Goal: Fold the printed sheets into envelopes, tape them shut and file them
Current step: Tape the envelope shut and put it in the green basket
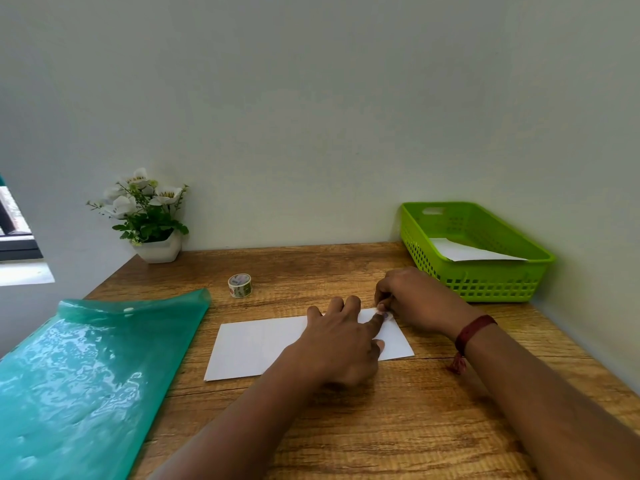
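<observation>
right hand (415,303) pinches the far right corner of the folded sheet (249,348), which stretches leftward under the left hand (341,341), fingers flat and pressing.

1. Table (346,427): brown wood with a strong grain. A dark line runs across the top on the right side. The far and right edges meet the wall.
2. Wall (311,116): plain, pale grey-green, filling the upper half of the view behind the table.
3. Potted plant (145,206): stands upright at the far left corner of the table, close against the wall. It has white blossoms with yellow centres on thin stems, above dense green leaves.
4. Pot (159,249): white, with angular sides, resting directly on the table.
5. Window (17,233): at the left edge, only partly in view, with a dark frame. Below it is a brightly lit sill (24,273). The scene outside cannot be made out.
</observation>
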Demonstrator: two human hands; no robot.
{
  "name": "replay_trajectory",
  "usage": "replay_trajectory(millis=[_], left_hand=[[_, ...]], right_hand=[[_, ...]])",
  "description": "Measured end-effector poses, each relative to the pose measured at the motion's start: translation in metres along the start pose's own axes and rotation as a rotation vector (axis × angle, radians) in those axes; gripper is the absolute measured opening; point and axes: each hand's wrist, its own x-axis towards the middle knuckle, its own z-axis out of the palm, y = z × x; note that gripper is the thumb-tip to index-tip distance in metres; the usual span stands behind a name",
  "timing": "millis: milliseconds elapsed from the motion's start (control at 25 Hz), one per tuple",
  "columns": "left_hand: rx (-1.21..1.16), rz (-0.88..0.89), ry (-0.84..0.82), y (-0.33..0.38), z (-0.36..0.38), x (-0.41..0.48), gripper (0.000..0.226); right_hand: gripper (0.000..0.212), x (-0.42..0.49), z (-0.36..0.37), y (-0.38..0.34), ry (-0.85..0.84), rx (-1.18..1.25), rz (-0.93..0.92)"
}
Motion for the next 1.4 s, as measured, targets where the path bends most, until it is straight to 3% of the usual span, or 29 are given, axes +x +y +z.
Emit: replay_trajectory(millis=[240,600,840,1120,1240,1400], left_hand=[[-0.081,0.072,-0.016,-0.004,0.003,0.004,0.059],[-0.169,0.083,-0.021,-0.008,0.006,0.01,0.057],[-0.183,0.073,-0.048,-0.01,0.003,0.01,0.052],[-0.178,0.057,-0.064,-0.008,0.001,0.01,0.055],[-0.2,0.055,-0.065,-0.008,0.003,0.01,0.055],[-0.195,0.063,-0.035,-0.013,0.003,0.007,0.054]], right_hand=[[0.007,-0.002,0.002,-0.002,0.069,0.035,0.04],[0.015,-0.002,-0.007,0.003,-0.008,0.206,0.085],[0.021,-0.012,-0.023,0.005,-0.137,0.244,0.045],[0.033,-0.016,-0.032,-0.001,-0.377,0.079,0.001],[0.024,-0.012,-0.026,-0.008,-0.333,0.032,0.024],[0.022,-0.015,-0.022,-0.011,-0.133,0.086,0.091]])
